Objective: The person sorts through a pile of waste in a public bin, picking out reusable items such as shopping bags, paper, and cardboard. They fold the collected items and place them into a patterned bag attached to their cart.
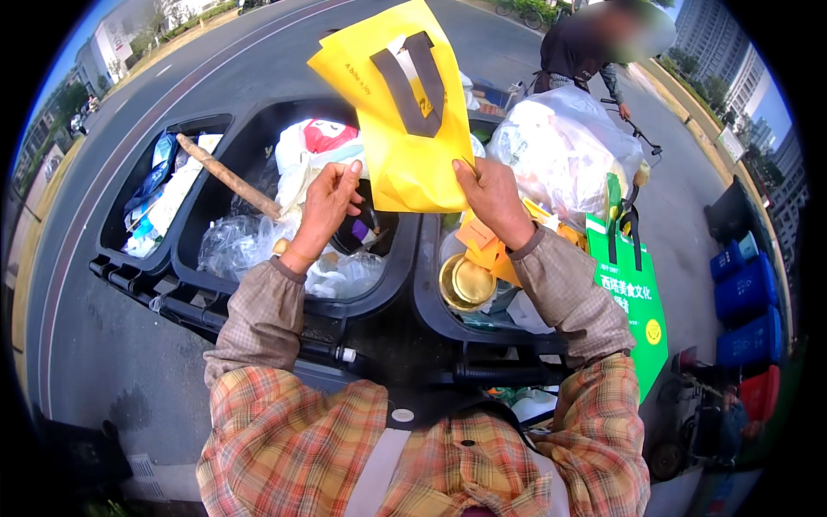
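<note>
A yellow bag (422,168) with dark handles is held up above the bins, upside down, its handles hanging over its face. My right hand (497,200) grips its lower right corner between thumb and fingers. Beside the bag's lower left edge is my left hand (326,209), fingers loosely curled and apart, with nothing visible in it. Beneath the left hand stands a black bin (191,269) with clear plastic bags (234,246) and a white bag with red print (320,138). Under my right forearm, another bin (435,320) holds a gold round tin (467,283) and orange paper pieces (484,246).
A wooden stick (226,177) leans across the middle bin. A narrower bin (110,241) stands at left. A full clear bag (564,155) and a green bag (642,302) are at right. Beyond them a person (573,52) stands by a bicycle handlebar (639,129). Blue bins (748,297) stand far right.
</note>
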A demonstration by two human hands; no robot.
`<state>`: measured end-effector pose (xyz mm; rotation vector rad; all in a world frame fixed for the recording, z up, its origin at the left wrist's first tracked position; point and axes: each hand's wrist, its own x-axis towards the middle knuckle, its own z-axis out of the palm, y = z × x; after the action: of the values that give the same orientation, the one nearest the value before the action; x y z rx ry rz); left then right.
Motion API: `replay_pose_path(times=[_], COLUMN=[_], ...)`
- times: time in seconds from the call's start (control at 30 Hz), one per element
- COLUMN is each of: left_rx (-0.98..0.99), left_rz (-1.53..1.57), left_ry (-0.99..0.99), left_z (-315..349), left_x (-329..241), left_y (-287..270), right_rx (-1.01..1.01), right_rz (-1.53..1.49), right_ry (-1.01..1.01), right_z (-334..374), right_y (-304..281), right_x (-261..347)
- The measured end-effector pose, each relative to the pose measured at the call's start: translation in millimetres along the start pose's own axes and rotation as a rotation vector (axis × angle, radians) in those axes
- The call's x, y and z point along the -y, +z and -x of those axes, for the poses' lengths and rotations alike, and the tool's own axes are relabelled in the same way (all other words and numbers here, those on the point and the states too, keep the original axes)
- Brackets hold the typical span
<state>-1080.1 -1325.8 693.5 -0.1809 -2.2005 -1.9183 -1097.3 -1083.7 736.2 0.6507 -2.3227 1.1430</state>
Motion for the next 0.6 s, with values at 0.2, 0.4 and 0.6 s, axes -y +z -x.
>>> replay_pose_path(times=[0.2,0.4,0.6], left_rx=[0.156,0.245,0.170], left_rz=[-0.065,0.117,0.311], left_ry=[-0.092,-0.064,0.049], left_z=[24,29,47], left_x=[-13,25,-54], left_y=[13,8,6], right_rx=[0.019,0.046,0.126], right_rz=[0.138,0.049,-0.076], right_ry=[-0.022,0.086,0.235], right_z=[20,28,2], right_y=[21,38,32], right_x=[15,24,-36])
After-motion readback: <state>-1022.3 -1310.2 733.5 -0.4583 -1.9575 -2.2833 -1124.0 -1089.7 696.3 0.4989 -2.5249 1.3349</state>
